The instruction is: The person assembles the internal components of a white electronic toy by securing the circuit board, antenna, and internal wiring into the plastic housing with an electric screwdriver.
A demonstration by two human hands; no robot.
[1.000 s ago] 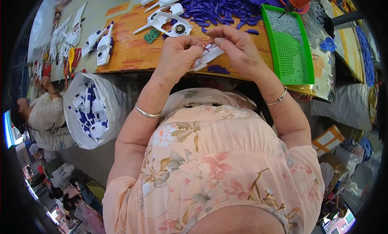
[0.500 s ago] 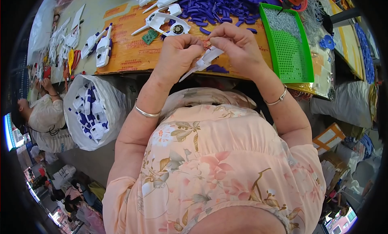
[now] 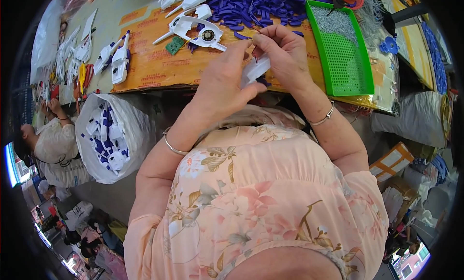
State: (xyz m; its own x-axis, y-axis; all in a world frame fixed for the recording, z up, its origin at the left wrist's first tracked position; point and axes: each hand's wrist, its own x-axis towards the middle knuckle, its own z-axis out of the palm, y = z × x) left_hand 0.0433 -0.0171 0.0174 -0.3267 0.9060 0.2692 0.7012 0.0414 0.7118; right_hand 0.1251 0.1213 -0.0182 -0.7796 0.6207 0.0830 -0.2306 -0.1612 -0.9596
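Note:
Over the front edge of the workbench, my left hand (image 3: 223,82) is closed around a white plastic part (image 3: 254,70), its thumb stretched along the near side. Close beside it, my right hand (image 3: 288,57) pinches a thin red wire (image 3: 256,52) at the top of that part. My fingers hide most of the part and the wire's ends. Just beyond my left hand lies an open white plastic shell (image 3: 187,26) with a round black speaker (image 3: 208,35) in it. A green circuit board (image 3: 174,45) rests beside the shell.
Purple plastic pieces (image 3: 261,7) are heaped at the back. A green tray (image 3: 345,62) of small metal screws stands at right, near a dark-tipped tool (image 3: 333,10). White-and-purple assemblies (image 3: 120,62) lie at left. Below them hangs a white sack (image 3: 137,135); a co-worker (image 3: 55,137) sits beyond.
My left hand has turned and moved right, wrapping round the white part, whose pointed end no longer shows. My right hand stays close to its place, still pinching.

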